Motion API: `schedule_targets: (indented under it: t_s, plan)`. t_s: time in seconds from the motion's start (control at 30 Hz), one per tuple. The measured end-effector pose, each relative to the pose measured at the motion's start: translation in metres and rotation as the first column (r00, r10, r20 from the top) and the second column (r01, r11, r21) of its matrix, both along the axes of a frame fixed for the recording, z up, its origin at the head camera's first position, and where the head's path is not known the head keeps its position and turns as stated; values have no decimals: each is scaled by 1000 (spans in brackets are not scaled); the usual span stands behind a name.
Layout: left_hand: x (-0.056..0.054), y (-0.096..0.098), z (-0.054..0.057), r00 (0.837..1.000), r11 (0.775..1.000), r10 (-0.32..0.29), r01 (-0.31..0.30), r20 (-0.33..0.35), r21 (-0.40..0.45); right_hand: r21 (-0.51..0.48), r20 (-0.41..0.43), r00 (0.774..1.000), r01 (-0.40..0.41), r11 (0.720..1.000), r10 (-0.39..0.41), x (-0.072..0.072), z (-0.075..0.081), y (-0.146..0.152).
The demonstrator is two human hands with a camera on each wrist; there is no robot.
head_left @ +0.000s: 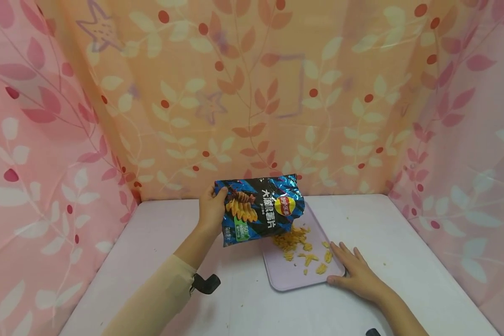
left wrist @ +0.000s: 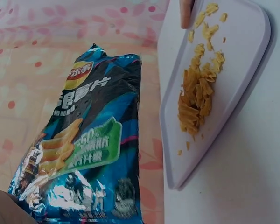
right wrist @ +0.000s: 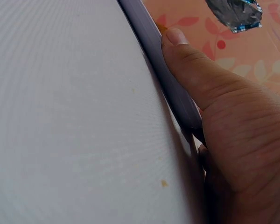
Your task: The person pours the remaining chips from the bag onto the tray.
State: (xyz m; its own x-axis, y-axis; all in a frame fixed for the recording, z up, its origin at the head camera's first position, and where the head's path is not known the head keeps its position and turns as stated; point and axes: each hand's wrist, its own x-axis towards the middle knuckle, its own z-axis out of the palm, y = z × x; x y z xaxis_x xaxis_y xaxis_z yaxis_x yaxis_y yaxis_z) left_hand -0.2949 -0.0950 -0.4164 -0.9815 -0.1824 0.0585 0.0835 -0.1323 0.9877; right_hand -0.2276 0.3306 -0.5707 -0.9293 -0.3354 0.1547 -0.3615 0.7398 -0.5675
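My left hand [head_left: 212, 207] grips the closed end of a blue and black potato chip bag [head_left: 262, 210], held sideways above the table. Its silvery open mouth [right wrist: 235, 14] shows in the right wrist view. Beneath that mouth, broken ridged chips [left wrist: 196, 93] lie in a heap on a pale purple tray [head_left: 283, 277], with loose pieces scattered toward the tray's right side. My right hand [head_left: 359, 275] rests at the tray's near right corner, fingers spread along the right edge. In the right wrist view its thumb [right wrist: 191, 63] lies against the rim; the other fingers are mostly hidden.
The tray lies on a white-covered table [head_left: 151, 261] dotted with small crumbs [right wrist: 164, 183]. Patterned curtains [head_left: 252, 93] with leaves and red dots enclose the back and both sides. A black strap end [head_left: 206, 283] sticks out at the left wrist.
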Motion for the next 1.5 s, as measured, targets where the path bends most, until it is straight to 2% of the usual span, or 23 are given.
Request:
schedule_targets:
  t_s: [0.1, 0.37, 0.73, 1.0, 1.23, 1.5]
  plan:
    - [2, -4, -3, 1000, 1000, 19, -19, 3, 0, -7, -5, 1000, -2, 1000, 2, 0, 0, 0]
    - [10, -15, -14, 993, 996, 89, -90, 76, 17, -3, 2, 1000, 2, 1000, -2, 0, 2, -2]
    - [28, -32, -36, 990, 990, 123, -128, 75, 67, 7, -46, 999, -13, 1000, 13, -1, 1, 1]
    - [43, -46, -54, 974, 969, 205, -216, 99, 118, 5, -51, 998, -24, 1000, 24, -2, 2, 0]
    - [54, -57, -68, 964, 959, 229, -247, 134, 139, 20, -66, 997, -28, 999, 29, -2, 0, 0]
    - [60, -64, -85, 952, 947, 252, -280, 176, 157, 18, -57, 998, -22, 1000, 23, -3, 1, 0]
